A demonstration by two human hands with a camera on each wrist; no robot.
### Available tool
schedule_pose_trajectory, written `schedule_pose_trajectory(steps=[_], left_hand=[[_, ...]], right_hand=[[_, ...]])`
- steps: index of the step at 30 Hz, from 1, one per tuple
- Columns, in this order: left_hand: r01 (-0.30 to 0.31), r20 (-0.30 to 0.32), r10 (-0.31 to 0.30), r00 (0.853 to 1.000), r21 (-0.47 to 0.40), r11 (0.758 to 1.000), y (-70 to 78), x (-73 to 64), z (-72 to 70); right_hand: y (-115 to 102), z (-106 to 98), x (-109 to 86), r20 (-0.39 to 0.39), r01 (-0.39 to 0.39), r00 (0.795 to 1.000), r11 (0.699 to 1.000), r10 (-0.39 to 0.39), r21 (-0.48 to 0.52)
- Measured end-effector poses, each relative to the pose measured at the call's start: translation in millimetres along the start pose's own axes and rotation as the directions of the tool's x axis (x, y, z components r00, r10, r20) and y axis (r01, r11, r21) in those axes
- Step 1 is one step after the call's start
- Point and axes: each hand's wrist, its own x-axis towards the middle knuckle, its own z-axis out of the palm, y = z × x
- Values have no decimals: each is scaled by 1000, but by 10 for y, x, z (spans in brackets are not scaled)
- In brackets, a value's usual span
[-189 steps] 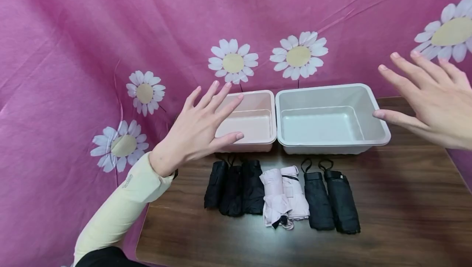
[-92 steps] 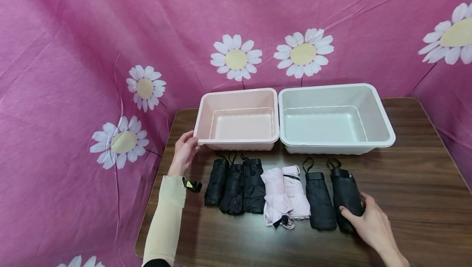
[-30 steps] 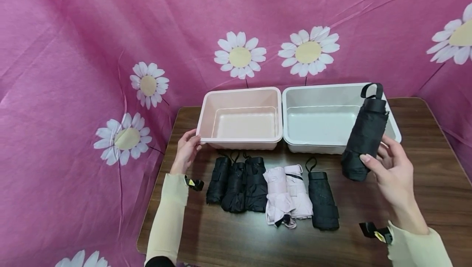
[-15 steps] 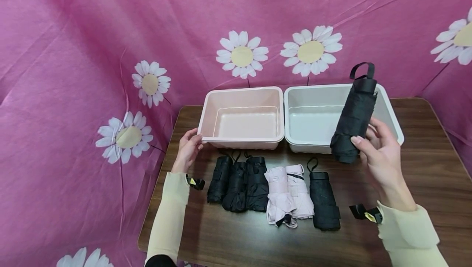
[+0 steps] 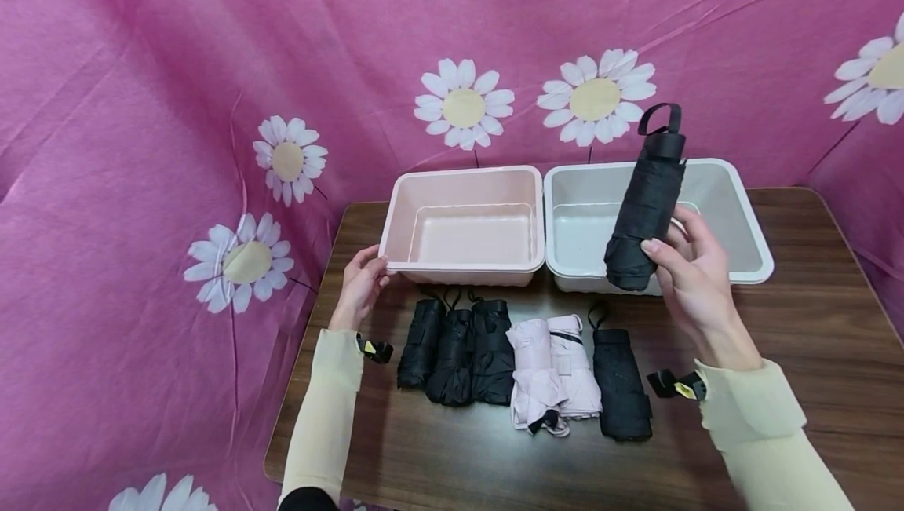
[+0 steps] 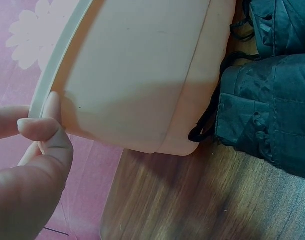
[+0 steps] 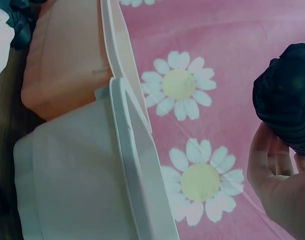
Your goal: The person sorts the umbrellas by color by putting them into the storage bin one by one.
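Observation:
My right hand [image 5: 695, 279] grips a folded black umbrella [image 5: 648, 201] near its lower end, tilted with its wrist loop up. It is held over the pale grey bin [image 5: 756, 269], overlapping its front rim in the head view. In the right wrist view the rounded end of the black umbrella [image 7: 287, 97] faces the camera. My left hand [image 5: 359, 285] pinches the front left corner of the pink bin [image 5: 466, 268]; in the left wrist view, thumb and fingers [image 6: 40, 129] are on either side of its rim. The insides of both bins show nothing lying in them.
Along the wooden table [image 5: 494, 460], in front of the bins, lie several folded umbrellas: black ones [image 5: 452, 358] at left, two pale pink ones [image 5: 533, 374] in the middle, one black umbrella [image 5: 621, 385] at right. A pink daisy-printed cloth [image 5: 353, 48] hangs behind.
My right hand has picked the rightmost black umbrella off the table, raised it and moved it left over the grey bin. My left hand came down to the pink bin's corner and stays there.

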Motion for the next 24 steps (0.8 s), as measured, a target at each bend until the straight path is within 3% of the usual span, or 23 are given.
schedule_pose_trajectory(steps=[10, 24], left_hand=[[6, 0, -6, 1000, -24, 1000, 11, -12, 6], [10, -3, -10, 1000, -42, 999, 12, -4, 11]], right_hand=[[165, 126, 167, 13, -71, 997, 997, 71, -9], [386, 264, 364, -31, -197, 980, 977, 195, -79]])
